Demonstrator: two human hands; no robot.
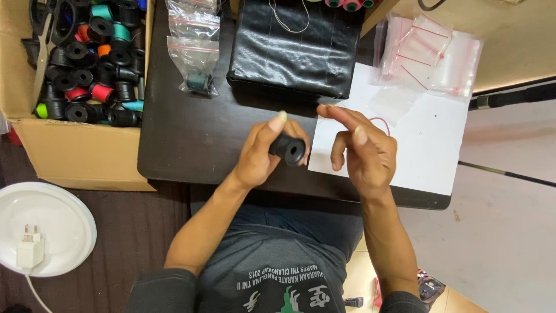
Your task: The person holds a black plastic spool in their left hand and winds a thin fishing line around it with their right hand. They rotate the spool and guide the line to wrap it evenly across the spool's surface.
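In the head view, near the middle of the frame, the left hand (258,153) has its grip closed around a black spool (288,149), thumb raised above it, the spool's open end facing the camera just over the near edge of the dark worktop (185,139). Just right of it, the right hand (365,153) hovers with its grip wide and nothing in it, fingers spread above a white sheet (428,145) lying on the worktop. In the upper left, a cardboard box (75,153) holds many black and coloured spools. At top centre sits a black wrapped block (295,49), with small clear zip bags (194,43) to its left and more clear bags (431,52) at upper right. A white round plate (63,217) with a plug adapter (30,248) lies at lower left.
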